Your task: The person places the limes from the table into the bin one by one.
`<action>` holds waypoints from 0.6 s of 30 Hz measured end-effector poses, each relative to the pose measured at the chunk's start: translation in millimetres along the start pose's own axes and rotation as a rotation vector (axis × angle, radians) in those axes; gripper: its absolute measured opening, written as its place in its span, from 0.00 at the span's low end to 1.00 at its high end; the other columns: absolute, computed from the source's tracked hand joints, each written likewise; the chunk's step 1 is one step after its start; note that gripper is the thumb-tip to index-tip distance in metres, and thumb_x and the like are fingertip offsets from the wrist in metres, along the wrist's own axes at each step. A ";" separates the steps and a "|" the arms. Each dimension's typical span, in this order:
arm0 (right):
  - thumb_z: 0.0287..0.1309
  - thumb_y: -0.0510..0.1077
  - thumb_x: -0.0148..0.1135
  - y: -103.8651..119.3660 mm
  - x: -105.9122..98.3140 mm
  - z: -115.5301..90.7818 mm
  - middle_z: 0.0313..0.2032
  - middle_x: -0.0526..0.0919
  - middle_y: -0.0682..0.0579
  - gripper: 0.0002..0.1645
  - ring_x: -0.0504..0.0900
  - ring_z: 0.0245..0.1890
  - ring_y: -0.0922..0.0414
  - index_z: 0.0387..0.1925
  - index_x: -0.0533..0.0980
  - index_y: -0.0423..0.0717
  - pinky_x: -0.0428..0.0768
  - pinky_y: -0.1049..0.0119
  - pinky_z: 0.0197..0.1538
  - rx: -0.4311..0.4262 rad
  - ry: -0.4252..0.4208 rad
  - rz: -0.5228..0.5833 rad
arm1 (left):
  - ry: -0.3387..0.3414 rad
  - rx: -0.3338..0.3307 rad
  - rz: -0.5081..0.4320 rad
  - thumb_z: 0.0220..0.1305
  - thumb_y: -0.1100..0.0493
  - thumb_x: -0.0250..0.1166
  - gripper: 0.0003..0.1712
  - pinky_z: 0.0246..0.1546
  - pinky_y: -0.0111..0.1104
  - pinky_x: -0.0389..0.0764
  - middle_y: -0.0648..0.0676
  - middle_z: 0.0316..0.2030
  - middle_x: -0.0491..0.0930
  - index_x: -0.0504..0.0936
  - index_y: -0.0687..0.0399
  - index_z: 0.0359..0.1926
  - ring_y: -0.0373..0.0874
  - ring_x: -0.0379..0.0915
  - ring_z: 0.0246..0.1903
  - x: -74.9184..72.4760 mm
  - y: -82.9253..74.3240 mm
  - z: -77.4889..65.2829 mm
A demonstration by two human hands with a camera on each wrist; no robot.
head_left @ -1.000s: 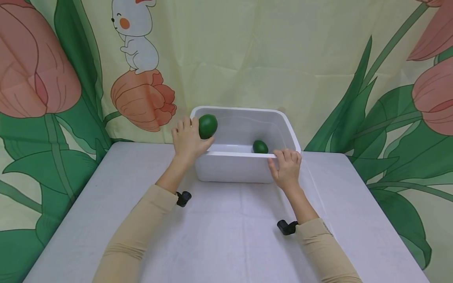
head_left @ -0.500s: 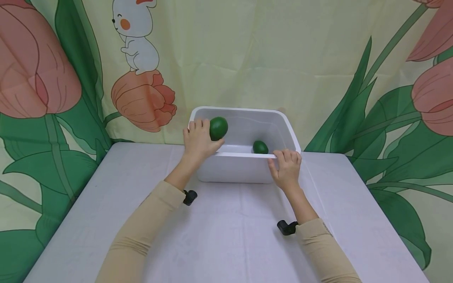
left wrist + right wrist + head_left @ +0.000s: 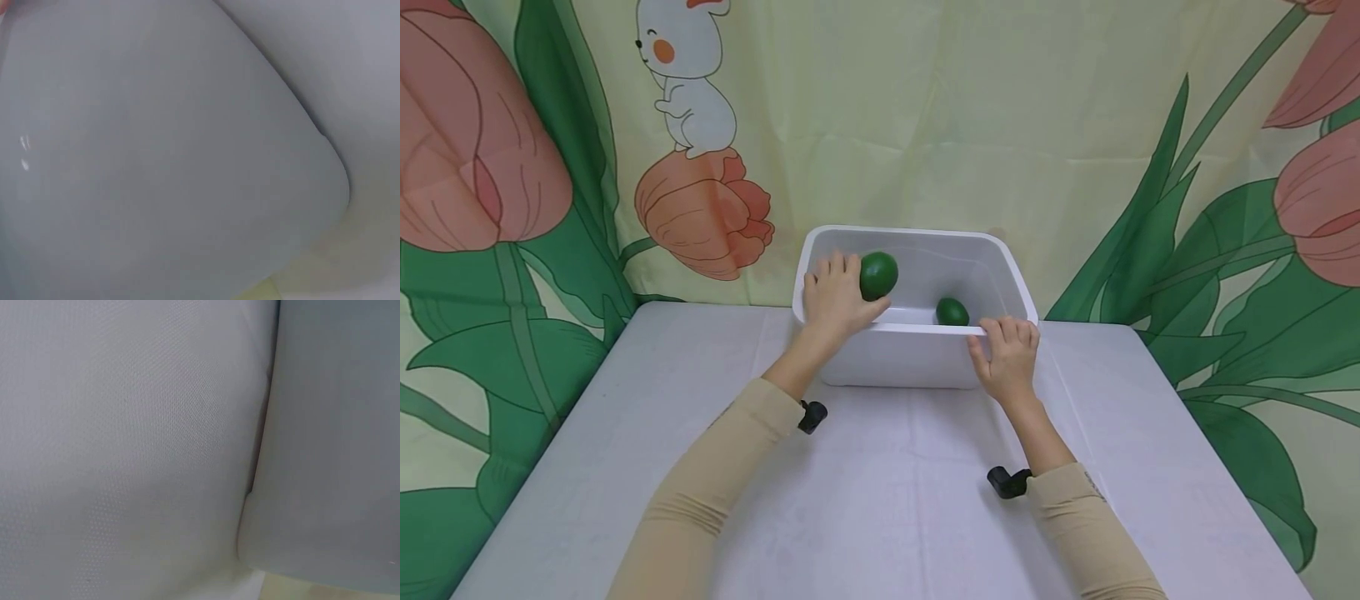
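A white plastic tub [image 3: 910,357] stands at the back of the table in the head view. My left hand [image 3: 835,304] reaches over its left front rim and holds a dark green avocado [image 3: 878,276] between thumb and fingers. Lower inside the tub, towards the right front, lies a second green avocado [image 3: 952,312], partly hidden by the front wall. My right hand [image 3: 1009,354] grips the front rim near the right corner, fingers over the edge and thumb on the outside. The left wrist view shows the tub's outer wall [image 3: 175,150]; so does the right wrist view, where the wall [image 3: 331,444] fills the right side.
A white cloth [image 3: 880,500] covers the table. Behind the tub hangs a pale yellow backdrop [image 3: 985,117] printed with tulips and a white rabbit. A small black camera is strapped at each wrist.
My left hand has moved right and slightly down with the avocado, from the tub's left end further over its inside. The right hand and the other avocado have stayed put.
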State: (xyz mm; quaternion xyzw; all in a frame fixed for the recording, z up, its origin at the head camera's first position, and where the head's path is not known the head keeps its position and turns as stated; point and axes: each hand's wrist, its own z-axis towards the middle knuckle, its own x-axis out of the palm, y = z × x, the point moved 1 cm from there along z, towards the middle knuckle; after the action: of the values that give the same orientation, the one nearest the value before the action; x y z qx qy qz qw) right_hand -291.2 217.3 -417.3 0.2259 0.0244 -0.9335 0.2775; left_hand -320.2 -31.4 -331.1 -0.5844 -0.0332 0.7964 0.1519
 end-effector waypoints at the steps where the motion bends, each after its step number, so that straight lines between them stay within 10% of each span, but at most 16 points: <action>1: 0.65 0.61 0.39 -0.2 0.2 -0.2 0.31 0.69 0.41 0.29 0.64 0.35 0.43 0.34 0.70 0.38 0.57 0.46 0.44 -0.001 -0.001 0.000 | 0.002 0.002 0.001 0.49 0.33 0.59 0.40 0.46 0.44 0.63 0.57 0.48 0.64 0.66 0.56 0.53 0.52 0.58 0.50 0.5 -0.9 0.4; 18: 0.64 0.62 0.39 -1.5 0.8 -1.0 0.31 0.69 0.42 0.30 0.64 0.35 0.43 0.34 0.70 0.39 0.57 0.45 0.44 -0.003 -0.006 0.004 | 0.058 0.017 0.020 0.49 0.32 0.58 0.41 0.48 0.45 0.63 0.57 0.51 0.64 0.65 0.54 0.56 0.51 0.58 0.51 6.8 -17.2 2.9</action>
State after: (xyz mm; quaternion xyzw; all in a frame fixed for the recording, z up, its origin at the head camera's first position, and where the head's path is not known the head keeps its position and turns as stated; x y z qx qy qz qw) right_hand -292.1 218.3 -418.6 0.2229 0.0244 -0.9336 0.2795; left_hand -321.3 -12.7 -332.4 -0.6060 -0.0159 0.7810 0.1497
